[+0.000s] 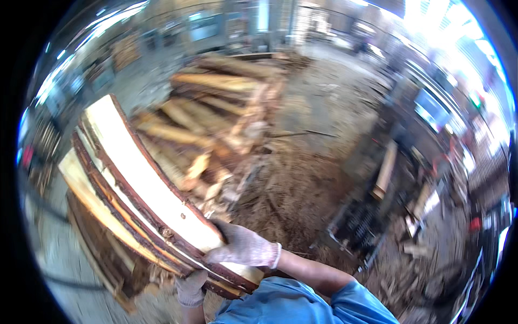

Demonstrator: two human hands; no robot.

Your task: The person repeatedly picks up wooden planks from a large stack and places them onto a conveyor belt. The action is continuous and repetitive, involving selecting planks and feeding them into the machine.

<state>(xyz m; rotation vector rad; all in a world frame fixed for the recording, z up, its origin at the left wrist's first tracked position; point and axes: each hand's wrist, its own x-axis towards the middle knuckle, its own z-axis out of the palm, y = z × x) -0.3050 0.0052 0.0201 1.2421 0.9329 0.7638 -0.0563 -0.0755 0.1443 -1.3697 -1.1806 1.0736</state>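
A stack of long wooden slabs [154, 186] with bark along their edges lies across my front, held close to my body and slanting up to the left. My right hand [243, 245], in a pale knit glove, grips the stack from its top and right edge near the lower end. Lower down, my left hand [192, 288], gloved as well, is closed at the stack's underside; some of its fingers are hidden by the wood. The uppermost slab shows a bright, freshly cut face with a small knot.
A pile of logs [216, 102] lies beyond the slabs. At the left stands a rack [102, 248] with more wood pieces. Bark and wood scraps cover the ground [291, 189]. To the right is machinery [359, 227], with a board [385, 170] lying by it.
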